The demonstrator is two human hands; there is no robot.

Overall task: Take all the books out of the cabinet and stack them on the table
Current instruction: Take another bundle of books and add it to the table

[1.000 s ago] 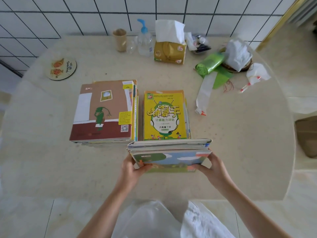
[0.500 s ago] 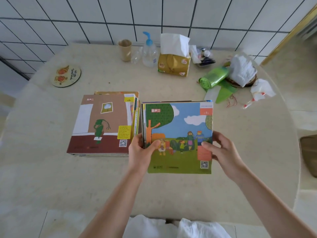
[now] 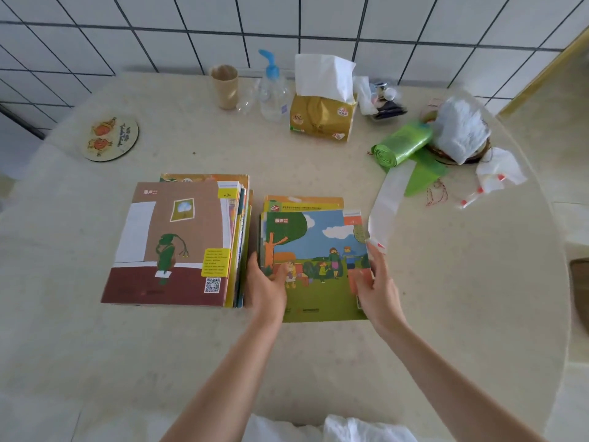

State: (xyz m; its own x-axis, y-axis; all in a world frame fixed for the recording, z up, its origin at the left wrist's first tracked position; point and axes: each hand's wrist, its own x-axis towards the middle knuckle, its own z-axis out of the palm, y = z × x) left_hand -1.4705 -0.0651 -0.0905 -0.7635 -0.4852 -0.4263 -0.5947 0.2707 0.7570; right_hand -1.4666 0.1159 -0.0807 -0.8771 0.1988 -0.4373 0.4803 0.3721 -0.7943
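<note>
Your left hand point(image 3: 267, 287) holds the left edge of the picture book point(image 3: 318, 266) with the park scene on its cover, thumb lying on the cover and the other fingers tucked down the side. Your right hand point(image 3: 376, 287) is at the book's right edge, fingers loosely spread and only slightly bent, thumb resting on the cover near the lower right corner; you cannot tell whether the fingertips actually grip the edge. The book lies flat on top of the right pile, with a yellow workbook point(image 3: 304, 203) showing beneath it at the far side. Just beside it to the left, not quite touching, sits the taller stack of books point(image 3: 178, 244) topped by a brown cover. Both piles rest on the pale table point(image 3: 446, 298). Along the wall stand a cardboard tube point(image 3: 225, 87), a pump bottle point(image 3: 273, 87) and a tissue box point(image 3: 322, 118). A green roll of bags point(image 3: 402, 145) lies to the right, a round coaster point(image 3: 110, 138) to the far left.
</note>
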